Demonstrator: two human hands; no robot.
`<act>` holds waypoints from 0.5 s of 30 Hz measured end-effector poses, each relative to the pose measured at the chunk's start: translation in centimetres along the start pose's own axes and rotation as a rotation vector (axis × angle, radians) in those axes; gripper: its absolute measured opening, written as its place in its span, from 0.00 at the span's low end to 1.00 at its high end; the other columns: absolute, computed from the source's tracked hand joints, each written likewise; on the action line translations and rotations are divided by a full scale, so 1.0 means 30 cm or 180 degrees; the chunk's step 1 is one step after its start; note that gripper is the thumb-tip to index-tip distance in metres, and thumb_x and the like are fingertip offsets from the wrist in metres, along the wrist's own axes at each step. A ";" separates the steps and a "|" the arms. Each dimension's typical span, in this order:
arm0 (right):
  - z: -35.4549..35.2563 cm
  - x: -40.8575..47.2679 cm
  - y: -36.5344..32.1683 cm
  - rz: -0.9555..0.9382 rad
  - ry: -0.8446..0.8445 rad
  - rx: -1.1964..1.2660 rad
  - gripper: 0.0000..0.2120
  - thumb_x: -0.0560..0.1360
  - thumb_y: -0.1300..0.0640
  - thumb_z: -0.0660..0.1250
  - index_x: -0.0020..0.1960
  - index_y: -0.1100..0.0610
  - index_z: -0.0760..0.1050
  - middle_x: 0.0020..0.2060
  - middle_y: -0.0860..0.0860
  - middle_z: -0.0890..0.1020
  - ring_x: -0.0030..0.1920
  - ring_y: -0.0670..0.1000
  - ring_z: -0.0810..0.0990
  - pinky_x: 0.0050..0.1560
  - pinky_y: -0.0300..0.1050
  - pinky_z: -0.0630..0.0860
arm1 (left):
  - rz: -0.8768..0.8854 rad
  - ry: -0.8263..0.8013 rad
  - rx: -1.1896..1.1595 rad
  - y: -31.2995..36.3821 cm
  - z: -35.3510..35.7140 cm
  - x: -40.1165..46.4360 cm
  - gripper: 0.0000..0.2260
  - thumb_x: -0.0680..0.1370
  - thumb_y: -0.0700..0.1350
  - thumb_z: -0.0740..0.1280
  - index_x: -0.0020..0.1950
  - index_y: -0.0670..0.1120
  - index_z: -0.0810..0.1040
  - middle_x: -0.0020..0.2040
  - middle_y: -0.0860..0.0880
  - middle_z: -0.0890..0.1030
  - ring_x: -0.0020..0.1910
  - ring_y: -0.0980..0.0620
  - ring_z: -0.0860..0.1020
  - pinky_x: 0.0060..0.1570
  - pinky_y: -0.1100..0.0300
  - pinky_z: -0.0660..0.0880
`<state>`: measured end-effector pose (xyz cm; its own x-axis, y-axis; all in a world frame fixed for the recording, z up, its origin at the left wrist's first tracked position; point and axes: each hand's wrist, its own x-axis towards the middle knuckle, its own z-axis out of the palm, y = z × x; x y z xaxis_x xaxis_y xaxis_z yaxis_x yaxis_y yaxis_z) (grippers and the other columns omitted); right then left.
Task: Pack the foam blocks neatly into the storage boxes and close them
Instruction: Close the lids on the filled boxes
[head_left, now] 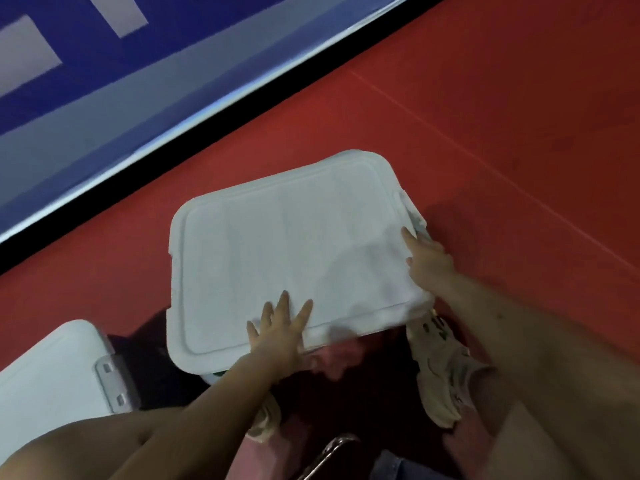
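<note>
A white storage box with its lid point(287, 244) on stands on the red floor in front of me. My left hand point(280, 327) lies flat on the lid's near edge, fingers spread and straight. My right hand point(427, 258) sits at the lid's right edge, thumb on top and fingers curled over the side near the clear latch point(410, 206). A sliver of green shows under the lid's near corner. No foam blocks are visible; the box's inside is hidden.
A second white box point(52, 379) with a clear latch point(114, 382) stands at lower left. My shoes point(443, 372) are just behind the box. A blue and grey wall panel point(121, 98) with a black base runs along the floor's far left side.
</note>
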<state>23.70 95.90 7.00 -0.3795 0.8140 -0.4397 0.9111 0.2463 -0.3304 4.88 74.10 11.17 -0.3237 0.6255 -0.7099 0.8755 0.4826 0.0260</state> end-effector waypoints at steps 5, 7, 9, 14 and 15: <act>-0.014 0.046 0.004 0.0021 0.0376 0.0250 0.29 0.78 0.65 0.55 0.76 0.50 0.54 0.76 0.50 0.56 0.73 0.56 0.59 0.70 0.56 0.62 | 0.0076 0.0169 0.0012 0.071 0.086 -0.002 0.41 0.77 0.53 0.65 0.74 0.65 0.34 0.75 0.46 0.29 0.75 0.38 0.34 0.71 0.37 0.44; -0.019 0.072 0.011 -0.0032 0.0564 0.0391 0.29 0.77 0.68 0.54 0.76 0.53 0.56 0.75 0.51 0.59 0.73 0.57 0.60 0.71 0.53 0.61 | 0.0002 0.0211 -0.0033 0.101 0.111 0.019 0.41 0.78 0.47 0.64 0.73 0.67 0.34 0.75 0.47 0.29 0.75 0.39 0.34 0.71 0.36 0.48; -0.022 0.093 0.013 -0.0063 0.0552 0.0576 0.28 0.77 0.69 0.54 0.76 0.55 0.57 0.75 0.52 0.60 0.74 0.56 0.59 0.74 0.47 0.56 | -0.0080 0.0293 -0.0092 0.112 0.119 0.045 0.41 0.78 0.45 0.64 0.72 0.69 0.35 0.76 0.49 0.30 0.75 0.39 0.34 0.69 0.36 0.52; -0.026 0.133 0.032 -0.0065 0.0373 0.1066 0.28 0.76 0.67 0.57 0.75 0.56 0.60 0.74 0.54 0.64 0.73 0.54 0.62 0.72 0.41 0.55 | 0.0067 0.0142 -0.0190 0.102 0.075 0.056 0.40 0.75 0.54 0.67 0.72 0.70 0.40 0.76 0.50 0.32 0.76 0.40 0.37 0.68 0.38 0.55; -0.030 0.136 0.032 -0.0008 0.0358 0.1210 0.28 0.76 0.66 0.58 0.75 0.56 0.60 0.73 0.54 0.64 0.73 0.54 0.63 0.72 0.42 0.56 | 0.0109 0.0132 -0.0210 0.091 0.062 0.056 0.39 0.74 0.57 0.67 0.72 0.70 0.42 0.77 0.51 0.33 0.76 0.40 0.39 0.69 0.39 0.56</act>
<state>23.16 99.92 5.65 -0.3425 0.8714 -0.3513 0.7778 0.0533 -0.6262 7.39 75.32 8.74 -0.3097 0.6666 -0.6780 0.8613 0.4988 0.0970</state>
